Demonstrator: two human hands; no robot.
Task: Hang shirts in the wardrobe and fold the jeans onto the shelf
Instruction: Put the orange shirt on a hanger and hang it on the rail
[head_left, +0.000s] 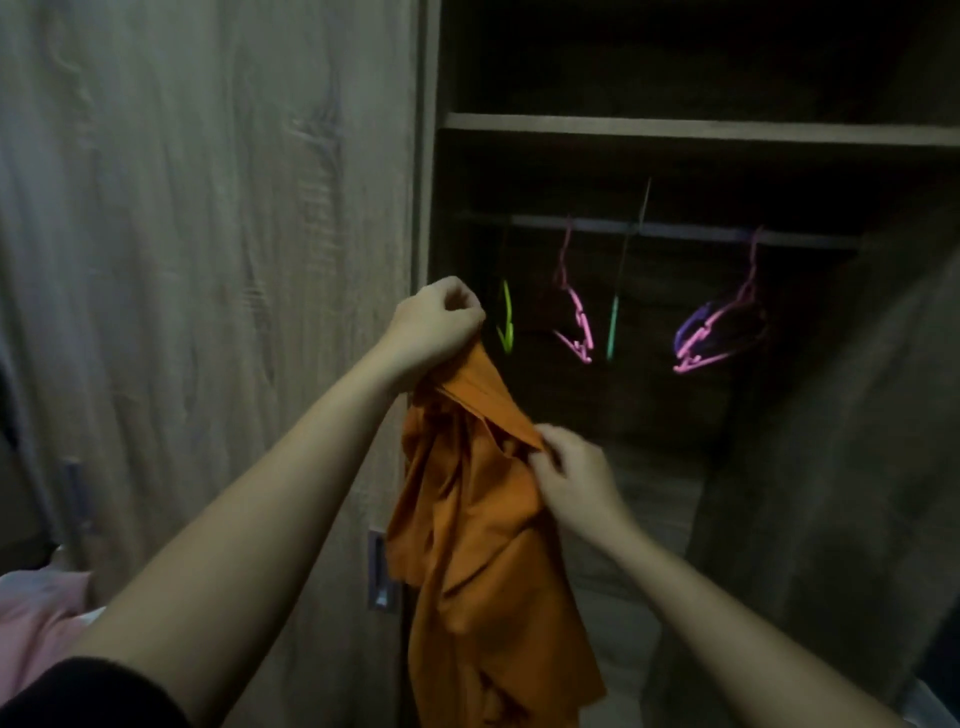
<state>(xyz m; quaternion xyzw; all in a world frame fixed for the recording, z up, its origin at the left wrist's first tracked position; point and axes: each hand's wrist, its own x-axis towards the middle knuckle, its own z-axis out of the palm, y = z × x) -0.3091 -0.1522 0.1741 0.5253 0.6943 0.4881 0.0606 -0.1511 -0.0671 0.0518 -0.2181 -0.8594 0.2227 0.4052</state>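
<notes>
Head view looks along both my bare forearms toward the open wardrobe (883, 415). My left arm reaches up and forward from the lower left, a black sleeve (93, 691) bunched at the upper arm. My left hand (434, 325) is raised in front of the wardrobe's inner edge, knuckles up, with the fingers curled into a fist round the top of the orange shirt (467, 545). My right arm comes in from the lower right. My right hand (571, 475) sits lower and nearer to me, with the thumb and fingertips pinching a folded edge of the shirt near its upper part.

The shirt hangs between my hands and below them, in front of the gap between the closed door (208, 260) and the open compartment. Its long axis runs nearly straight down, with the top leaning up toward my left fist. The cloth is crumpled and its lower end falls out of view at the bottom.

Inside the dark compartment, a shelf (675, 130) spans the top and a rail (675, 231) runs beneath it. On the rail hang a yellow-green hanger (506, 325), a pink hanger (574, 317), a teal hanger (613, 327) and a pink and purple bunch of hangers (722, 332). The door has a recessed metal handle (379, 571), just beside the shirt. Pink fabric (31, 613) lies at the lower left.
</notes>
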